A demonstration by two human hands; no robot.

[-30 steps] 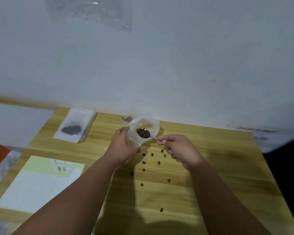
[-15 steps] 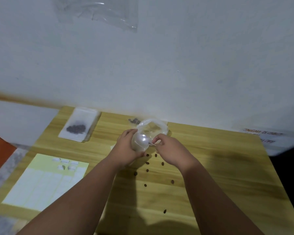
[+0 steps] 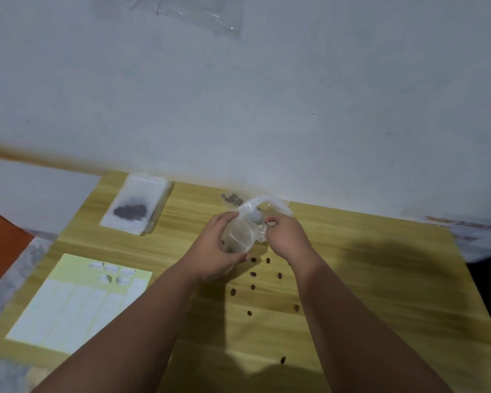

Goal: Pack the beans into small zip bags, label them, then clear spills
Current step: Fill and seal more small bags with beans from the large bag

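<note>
Gripping zip bag (image 3: 240, 233): left hand (image 3: 211, 258) fingers curled round it, right hand (image 3: 287, 241) pinching its rim.

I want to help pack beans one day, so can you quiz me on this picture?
1. True or false: the left hand and the right hand both hold the clear zip bag.
2. Where does the label sheet lie? A: on the left part of the table. B: on its right part. C: on the wall.
3. What small dark things lie scattered on the table, just nearer the person than the hands?

Key: 1 true; 2 A; 3 loose beans.
</note>
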